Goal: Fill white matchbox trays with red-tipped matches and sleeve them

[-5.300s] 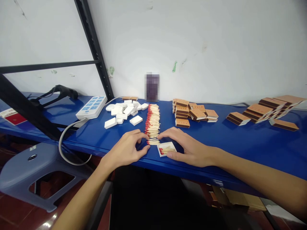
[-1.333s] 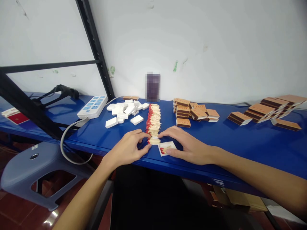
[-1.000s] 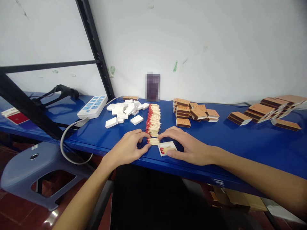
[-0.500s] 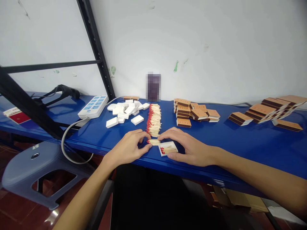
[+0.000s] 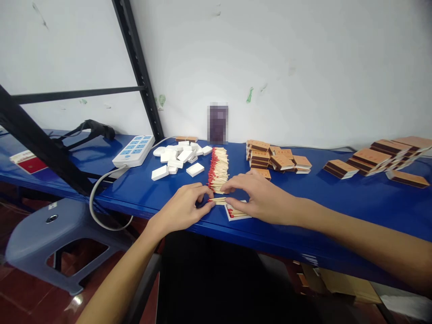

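Observation:
My left hand (image 5: 184, 209) curls its thumb and fingers around the red-headed end of a small bunch of matches (image 5: 218, 200) on the blue tabletop. At the bare end of that bunch, my right hand (image 5: 261, 198) has its thumb and fingertips closed in. Partly under my right hand lies a white matchbox tray (image 5: 229, 217) with some matches in it. Just beyond the fingers stretches a long row of matches (image 5: 219, 168), red heads to the left. White trays (image 5: 175, 155) lie in a loose heap on the left, turned various ways.
Orange-brown matchboxes (image 5: 259, 155) are stacked behind my right hand, and more matchboxes (image 5: 369, 157) stand at the far right. A power strip (image 5: 134, 150) with its cable sits left, near the black shelf post (image 5: 140, 67). A grey-blue stool (image 5: 67, 234) stands below the table's front edge (image 5: 270, 240).
My right thumb has moved from the tray's near side up and left to the ends of the small match bunch. My left hand stays at the match heads.

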Available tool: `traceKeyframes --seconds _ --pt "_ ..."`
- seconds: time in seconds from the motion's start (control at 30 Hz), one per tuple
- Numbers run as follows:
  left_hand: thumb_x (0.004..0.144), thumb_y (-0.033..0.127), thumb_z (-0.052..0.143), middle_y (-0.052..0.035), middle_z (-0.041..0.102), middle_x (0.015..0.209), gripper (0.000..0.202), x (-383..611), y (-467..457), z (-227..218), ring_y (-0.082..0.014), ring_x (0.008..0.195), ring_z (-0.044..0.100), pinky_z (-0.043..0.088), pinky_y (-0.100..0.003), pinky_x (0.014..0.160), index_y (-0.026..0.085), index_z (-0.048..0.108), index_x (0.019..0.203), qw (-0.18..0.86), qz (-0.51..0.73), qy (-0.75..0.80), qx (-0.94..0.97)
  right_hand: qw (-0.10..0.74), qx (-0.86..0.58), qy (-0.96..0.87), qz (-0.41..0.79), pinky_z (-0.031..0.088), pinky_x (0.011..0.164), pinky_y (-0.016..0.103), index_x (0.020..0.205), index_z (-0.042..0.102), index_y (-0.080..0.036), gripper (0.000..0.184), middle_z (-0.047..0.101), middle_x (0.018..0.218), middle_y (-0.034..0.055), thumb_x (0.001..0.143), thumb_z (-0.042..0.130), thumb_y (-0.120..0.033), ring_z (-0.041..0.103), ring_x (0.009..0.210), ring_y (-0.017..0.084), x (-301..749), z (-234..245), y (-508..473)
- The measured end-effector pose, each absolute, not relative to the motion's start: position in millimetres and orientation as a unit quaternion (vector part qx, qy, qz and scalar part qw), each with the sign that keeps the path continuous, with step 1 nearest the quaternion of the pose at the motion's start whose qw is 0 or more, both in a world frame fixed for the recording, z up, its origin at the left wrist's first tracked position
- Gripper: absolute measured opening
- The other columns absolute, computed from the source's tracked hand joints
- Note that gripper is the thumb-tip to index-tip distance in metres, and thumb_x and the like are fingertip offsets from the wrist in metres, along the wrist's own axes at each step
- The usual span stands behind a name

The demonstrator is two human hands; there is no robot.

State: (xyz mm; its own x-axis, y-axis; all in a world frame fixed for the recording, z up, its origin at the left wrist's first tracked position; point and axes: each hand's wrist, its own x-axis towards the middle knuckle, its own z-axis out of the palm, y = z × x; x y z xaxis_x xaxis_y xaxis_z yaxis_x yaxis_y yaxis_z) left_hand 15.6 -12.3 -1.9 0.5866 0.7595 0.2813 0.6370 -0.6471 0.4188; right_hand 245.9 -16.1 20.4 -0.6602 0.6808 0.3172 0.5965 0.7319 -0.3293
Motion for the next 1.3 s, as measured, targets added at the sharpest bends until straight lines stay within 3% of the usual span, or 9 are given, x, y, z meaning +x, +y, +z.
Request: traceKeyframes --seconds 0.1,0.23,0.47,0.6,0.73,0.87,1.07,1.3 --pt "0.092 0.03 0.055 0.0016 0.052 0.073 0.015 16 -13 -2 -0.0141 0.067 0.05 0.036 -0.027 0.061 0.02 0.066 0.091 0.139 0.224 0.397 0.879 0.152 -0.35 -0.92 0.094 0.044 0.074 0.034 0.092 0.073 -0.02 0.013 0.075 0.086 0.0049 0.089 0.06 -0.021 0.066 0.078 0.021 231 33 -10" --pt "0.09 0.026 0.056 0.0014 0.052 0.073 0.013 16 -13 -2 -0.0137 0.066 0.049 0.036 -0.027 0.062 0.019 0.065 0.087 0.139 0.232 0.398 0.876 0.066 -0.353 -0.927 0.104 0.04 0.059 0.029 0.086 0.074 -0.018 0.012 0.073 0.075 0.004 0.085 0.063 -0.016 0.063 0.067 0.018 219 40 1" --pt "0.088 0.025 0.058 0.0017 0.053 0.073 0.011 17 -13 -3 -0.0137 0.066 0.049 0.036 -0.028 0.062 0.017 0.061 0.081 0.141 0.237 0.412 0.868 0.04 -0.323 -0.939 0.108 0.039 0.054 0.027 0.075 0.073 -0.017 0.014 0.071 0.067 0.0027 0.077 0.063 -0.008 0.062 0.062 0.016 207 40 13" --pt "0.088 0.025 0.057 0.0006 0.055 0.075 0.012 17 -13 -3 -0.0151 0.068 0.051 0.038 -0.029 0.064 0.017 0.066 0.09 0.146 0.233 0.417 0.866 0.017 -0.336 -0.936 0.1 0.036 0.052 0.026 0.064 0.069 -0.017 0.015 0.064 0.058 0.0003 0.073 0.062 -0.006 0.053 0.053 0.013 202 45 14" --pt "0.088 0.024 0.057 -0.0021 0.058 0.084 0.012 17 -14 -3 -0.0174 0.076 0.055 0.041 -0.031 0.07 0.018 0.067 0.091 0.138 0.239 0.418 0.866 0.0 -0.329 -0.936 0.127 0.033 0.049 0.026 0.055 0.061 -0.017 0.022 0.053 0.049 -0.003 0.075 0.06 -0.007 0.042 0.046 0.01 202 47 15" --pt "0.088 0.023 0.058 -0.0042 0.061 0.092 0.01 16 -14 -5 -0.0189 0.084 0.057 0.043 -0.031 0.075 0.018 0.066 0.091 0.138 0.251 0.415 0.863 -0.018 -0.333 -0.934 0.127 0.034 0.051 0.026 0.055 0.058 -0.017 0.023 0.053 0.05 -0.0028 0.074 0.06 -0.004 0.045 0.049 0.01 200 50 13" --pt "0.084 0.026 0.061 0.001 0.057 0.073 0.012 18 -16 -5 -0.0148 0.067 0.052 0.036 -0.028 0.062 0.018 0.068 0.089 0.116 0.239 0.448 0.854 -0.049 -0.36 -0.92 0.146 0.033 0.052 0.025 0.062 0.063 -0.014 0.016 0.058 0.057 0.0001 0.076 0.06 -0.006 0.05 0.055 0.012 197 55 13" --pt "0.087 0.033 0.059 0.0064 0.045 0.053 0.017 18 -18 -2 -0.0102 0.049 0.037 0.026 -0.026 0.053 0.021 0.071 0.088 0.133 0.202 0.481 0.843 -0.03 -0.354 -0.921 0.159 0.031 0.051 0.024 0.061 0.061 -0.015 0.018 0.051 0.051 -0.0041 0.076 0.062 -0.006 0.044 0.05 0.01 200 54 15"
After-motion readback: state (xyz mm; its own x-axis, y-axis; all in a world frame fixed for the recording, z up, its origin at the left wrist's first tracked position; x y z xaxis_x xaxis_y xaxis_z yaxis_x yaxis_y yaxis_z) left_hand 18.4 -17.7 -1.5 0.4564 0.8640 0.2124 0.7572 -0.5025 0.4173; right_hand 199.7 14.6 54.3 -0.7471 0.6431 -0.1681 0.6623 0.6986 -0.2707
